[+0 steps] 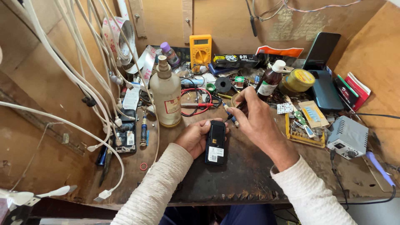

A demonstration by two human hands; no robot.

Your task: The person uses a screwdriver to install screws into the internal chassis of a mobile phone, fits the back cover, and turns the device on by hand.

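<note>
L hand (194,135) grips black phone (215,142) by its left edge, long axis running away from person; R hand (255,121) pinches screwdriver (231,116), tip just beside phone's far end.

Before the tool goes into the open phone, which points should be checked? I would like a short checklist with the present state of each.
1. Left hand steadies the black phone: ok.
2. Phone back cover off, inside exposed: ok.
3. Right hand grips the blue-handled tool: ok.
4. Tool tip at the phone's top edge: cannot tell, too small.
5. Tall bottle stands upright, apart from the hands: ok.
6. Loose white cables away from the phone: ok.
</note>
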